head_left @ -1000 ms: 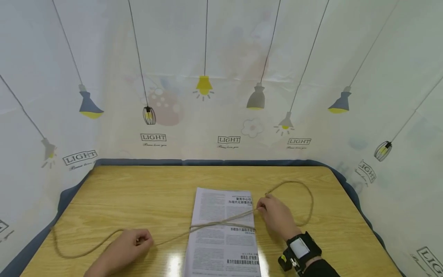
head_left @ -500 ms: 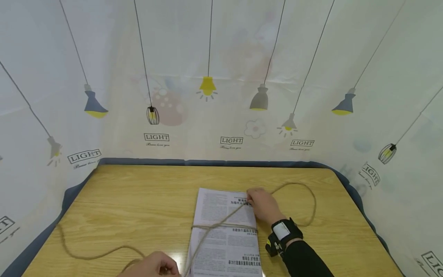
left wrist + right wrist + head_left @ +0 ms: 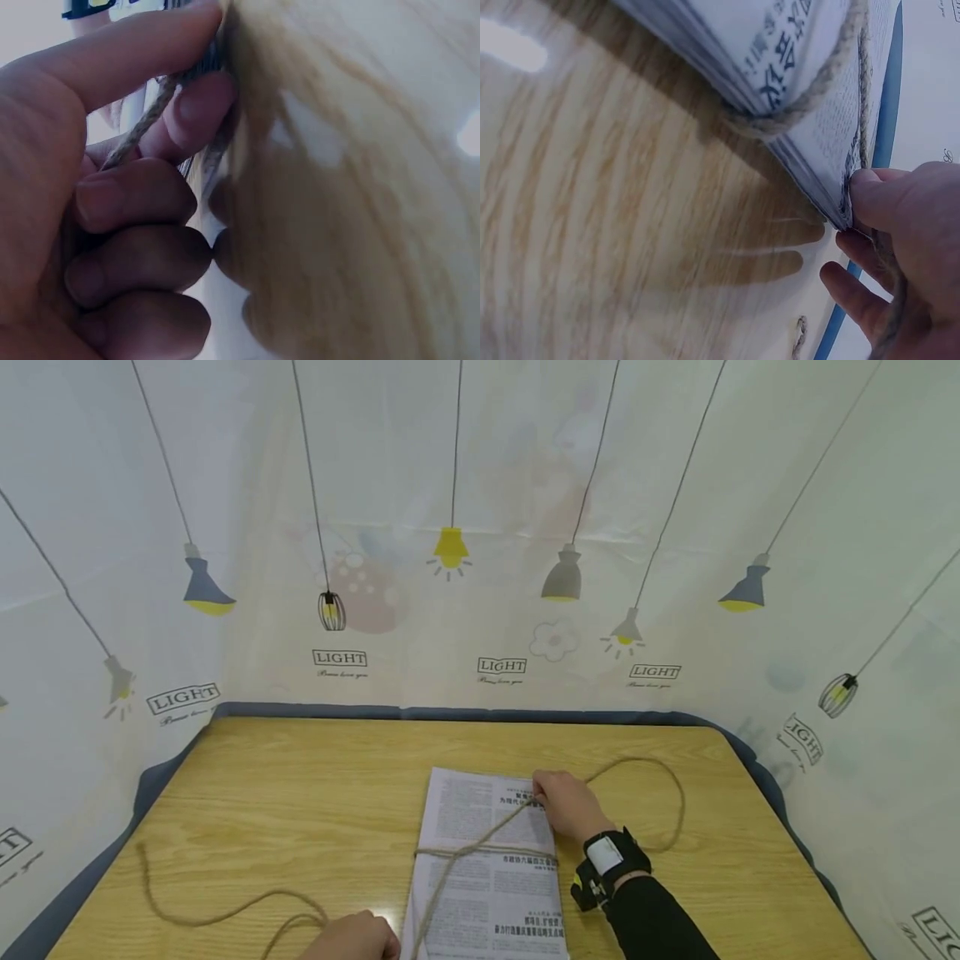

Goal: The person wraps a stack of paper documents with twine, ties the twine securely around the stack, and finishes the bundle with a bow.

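A flat stack of newspapers [image 3: 465, 814] lies on the wooden table, with a tan rope [image 3: 442, 885] wound across its middle and a second strand slanting over it. At the stack's far right corner, my right hand [image 3: 567, 804] pinches the slanting strand; in the right wrist view, thumb and fingers [image 3: 874, 199] grip the rope at the paper's corner. My left hand [image 3: 354, 937] sits low at the stack's near left, partly cut off by the frame. The left wrist view shows that hand's fingers [image 3: 139, 191] curled round the rope [image 3: 142, 124], close over the table.
One loose rope tail [image 3: 202, 920] lies curved on the left of the table [image 3: 315, 793]. Another loop [image 3: 681, 802] spreads out on the right. Behind stands a pale curtain [image 3: 420, 635] printed with lamps, with a blue hem along the table's edge.
My left hand has moved right and toward me, swinging the strand from crosswise to slanting down the stack. My right hand has shifted left onto the far right corner. The left tail has been drawn in slightly.
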### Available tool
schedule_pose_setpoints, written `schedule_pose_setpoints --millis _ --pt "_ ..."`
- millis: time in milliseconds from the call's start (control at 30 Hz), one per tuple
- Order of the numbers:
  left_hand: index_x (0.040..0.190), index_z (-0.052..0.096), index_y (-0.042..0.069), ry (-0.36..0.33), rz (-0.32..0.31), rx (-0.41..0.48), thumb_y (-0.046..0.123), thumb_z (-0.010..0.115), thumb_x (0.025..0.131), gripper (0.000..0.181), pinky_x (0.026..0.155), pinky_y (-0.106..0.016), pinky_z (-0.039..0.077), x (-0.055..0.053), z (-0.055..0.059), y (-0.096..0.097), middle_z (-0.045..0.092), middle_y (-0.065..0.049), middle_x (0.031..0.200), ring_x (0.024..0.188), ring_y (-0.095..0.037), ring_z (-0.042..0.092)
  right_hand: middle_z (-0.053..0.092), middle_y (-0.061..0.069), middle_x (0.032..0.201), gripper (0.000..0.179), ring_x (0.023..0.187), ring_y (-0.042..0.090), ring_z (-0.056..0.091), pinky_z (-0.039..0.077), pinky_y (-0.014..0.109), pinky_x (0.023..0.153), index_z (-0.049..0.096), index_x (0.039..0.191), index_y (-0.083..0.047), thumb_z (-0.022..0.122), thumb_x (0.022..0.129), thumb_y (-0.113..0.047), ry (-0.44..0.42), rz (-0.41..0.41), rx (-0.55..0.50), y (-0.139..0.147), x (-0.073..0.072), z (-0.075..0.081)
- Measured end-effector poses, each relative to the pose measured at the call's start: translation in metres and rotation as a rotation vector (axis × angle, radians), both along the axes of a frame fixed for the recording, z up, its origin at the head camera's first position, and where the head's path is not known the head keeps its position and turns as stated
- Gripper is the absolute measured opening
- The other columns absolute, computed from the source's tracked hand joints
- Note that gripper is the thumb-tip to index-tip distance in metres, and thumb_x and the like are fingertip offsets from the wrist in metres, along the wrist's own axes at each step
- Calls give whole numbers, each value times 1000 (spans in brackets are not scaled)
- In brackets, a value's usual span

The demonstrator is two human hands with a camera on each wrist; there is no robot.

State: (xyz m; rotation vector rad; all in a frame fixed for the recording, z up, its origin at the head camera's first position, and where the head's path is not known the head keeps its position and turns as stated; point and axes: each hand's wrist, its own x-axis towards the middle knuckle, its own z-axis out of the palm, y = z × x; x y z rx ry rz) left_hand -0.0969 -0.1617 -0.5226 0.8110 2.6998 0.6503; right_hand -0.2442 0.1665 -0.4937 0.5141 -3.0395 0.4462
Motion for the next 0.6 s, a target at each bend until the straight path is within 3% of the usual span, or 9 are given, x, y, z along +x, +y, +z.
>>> schedule_pose_setpoints --millis 200,367,500,600 --pt "51 57 20 37 40 -4 17 73 61 19 43 -19 29 -2 -4 -4 42 19 49 49 2 33 52 -2 75 18 69 14 45 37 31 65 53 81 -13 61 95 -6 -17 21 -47 2 0 -1" --pt "52 54 20 37 87 60 26 78 68 29 44 -18 29 -7 3 -16 38 22 51 48 5 32 50 1 76 19 72 16 45 37 33 67 51 80 -11 59 95 -2 -64 15 -93 8 0 -2" --pt "54 51 23 -6 176 130 41 79 74 39 44 -19 30 -14 10 -26 40 21 52 47 5 34 49 1 77 20 73 16 45 37 33 67 51 80 -13 59 95 -3 -98 -9 -88 14 1 -2" --pt "57 52 26 25 252 128 47 78 75 38 45 -19 31 -21 12 -33 42 21 54 48 4 35 51 1 78 19 73 16 45 38 33 67 52 80 -13 60 95 -4 -108 -17 -84 18 3 0"
